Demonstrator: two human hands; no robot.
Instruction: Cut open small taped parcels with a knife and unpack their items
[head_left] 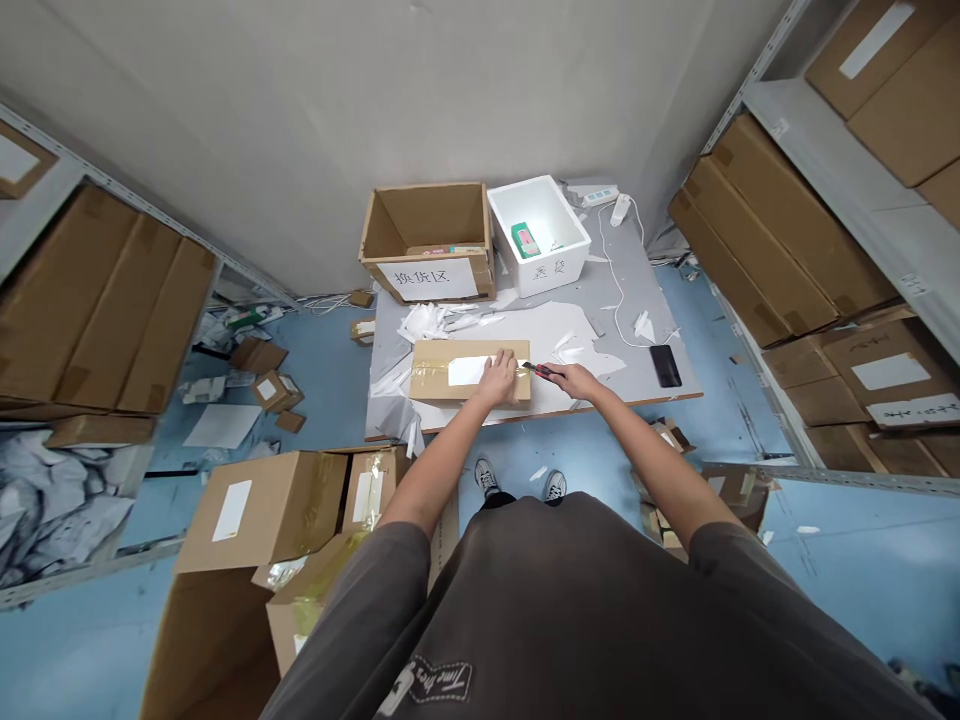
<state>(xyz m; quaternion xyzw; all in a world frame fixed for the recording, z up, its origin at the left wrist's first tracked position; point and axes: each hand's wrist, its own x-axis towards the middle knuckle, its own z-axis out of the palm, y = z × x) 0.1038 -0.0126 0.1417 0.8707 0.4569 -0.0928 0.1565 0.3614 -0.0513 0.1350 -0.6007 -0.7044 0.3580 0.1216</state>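
A taped cardboard box (pixel 431 378) with a white label (pixel 466 371) lies near the front edge of the table. My left hand (pixel 498 378) rests flat on its top, over the label's right end, fingers stretched out. In my right hand (pixel 576 381) is a red and black utility knife (pixel 550 373). The knife's tip points left and meets the right end of the box; whether the blade cuts into the tape is too small to tell.
Behind stand an open cardboard box (pixel 427 281) and a white foam box (pixel 551 270) holding a green package (pixel 525 240). Right of me lie a phone (pixel 665 366) and a cable. Torn paper (pixel 424 322) litters the table (pixel 637 290). Cartons (pixel 255 510) crowd the floor at left; shelves flank both sides.
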